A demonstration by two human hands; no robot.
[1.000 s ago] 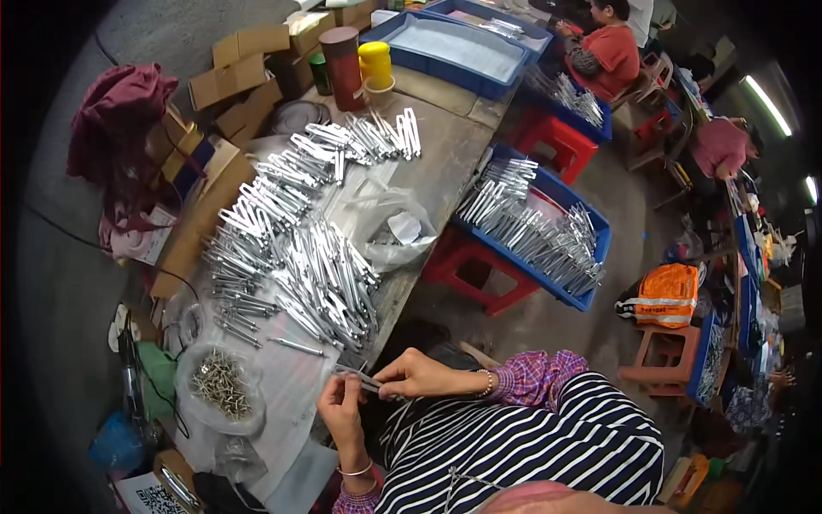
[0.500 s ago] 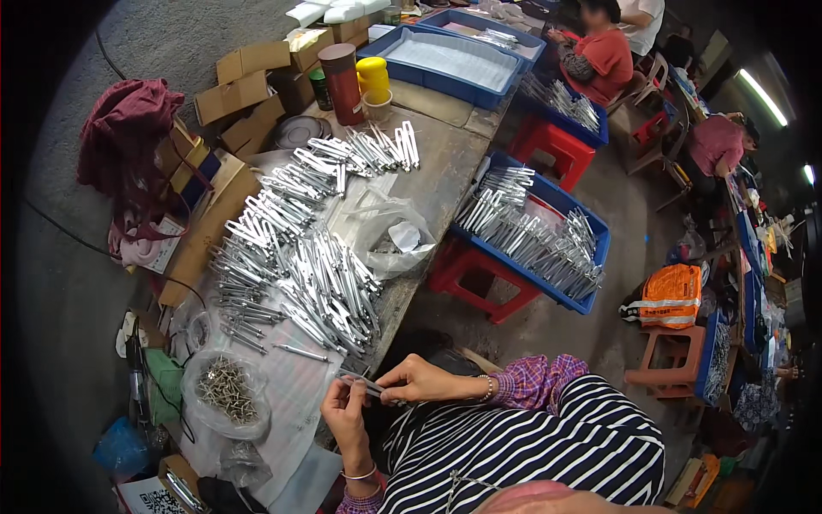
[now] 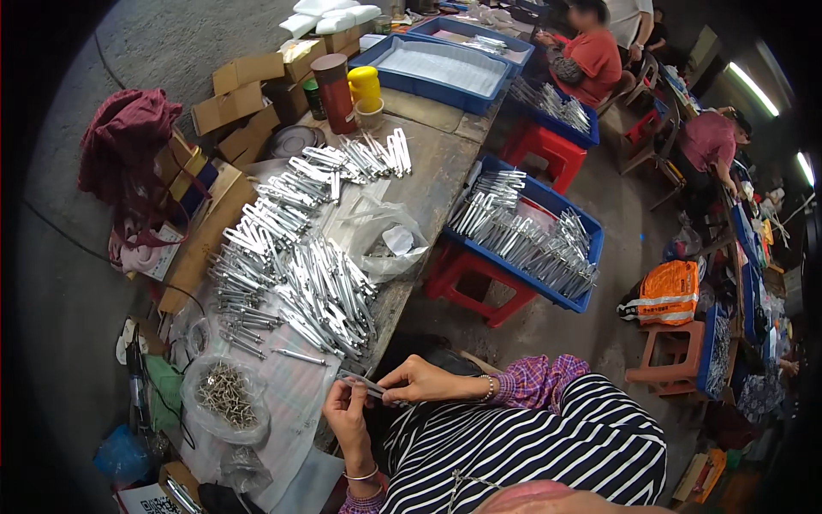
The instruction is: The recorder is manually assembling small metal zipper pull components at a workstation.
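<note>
My left hand and my right hand meet at the table's near edge, fingers closed on a slim silver metal piece. Fingertips of both hands pinch it and hide part of it. Just beyond the hands lies one loose silver rod on the pale sheet. Past it spreads a large heap of slender silver metal parts, some with long looped ends. To the left of the hands, an open clear plastic bag holds many small brass-coloured pins or screws, too small to tell which.
A crumpled clear bag lies by the heap. Blue trays of silver parts sit on red stools to the right. A brown cylinder, a yellow container and cardboard boxes stand farther back. Other people sit at far right.
The view has shifted slightly. Both hands keep hold of the silver piece, nearly in the same place. In the background, a standing person's arm has moved lower.
</note>
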